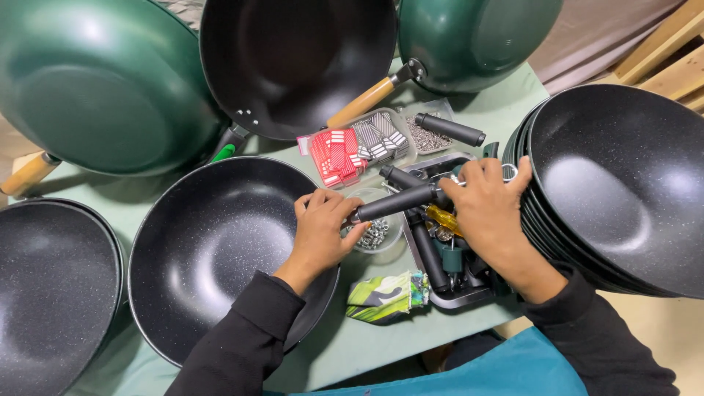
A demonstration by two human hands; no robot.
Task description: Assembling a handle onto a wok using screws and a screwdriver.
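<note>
An assembly workshop: many handleless woks (pixel 616 183) crowd a bench beside trays of screws (pixel 429 139) and handles (pixel 449 129).

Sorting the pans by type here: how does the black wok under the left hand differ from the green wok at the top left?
The black wok lies open side up, showing a dark speckled inside; the green wok shows a smooth, glossy green surface without speckles. The green wok already has a wooden handle; the black wok has a black handle held at its rim by the left hand and right hand. Both are round, deep and similar in size.
</note>
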